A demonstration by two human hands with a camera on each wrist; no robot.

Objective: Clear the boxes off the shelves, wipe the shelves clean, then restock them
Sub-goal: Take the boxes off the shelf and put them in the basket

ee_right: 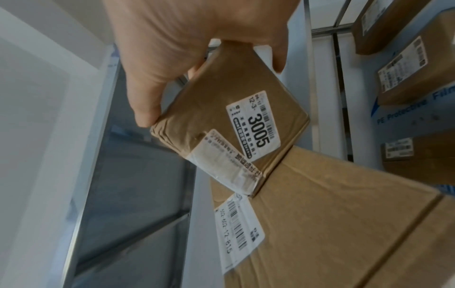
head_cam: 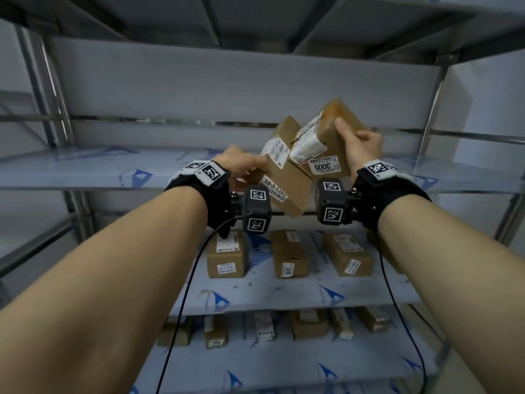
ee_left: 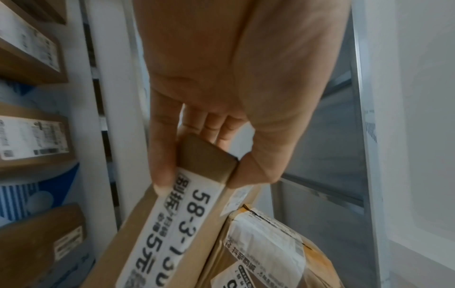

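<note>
The left hand [head_cam: 241, 163] pinches one end of the flat box [head_cam: 284, 177] between thumb and fingers [ee_left: 161, 155], a narrow grip near a corner with most of the box hanging out past it. The right hand [head_cam: 362, 146] has thumb and fingers curled round the taped box [head_cam: 326, 143], marked 3005, holding it by its far end. Both boxes are tilted in the air in front of the bare upper shelf [head_cam: 85, 169], and they look to be touching where their near edges meet. That contact is the likeliest trouble: a nudge from one box could lever the flat box out of its thin corner pinch, and it would probably drop onto the lower shelf [head_cam: 284, 294], where three boxes [head_cam: 288, 253] stand in a row just below the wrists. The glossy tape may also let the taped box slip if the right grip loosens. Cables hang from both wrist rigs and could snag a shelf edge. Whether these boxes are coming off or going back I cannot tell
</note>
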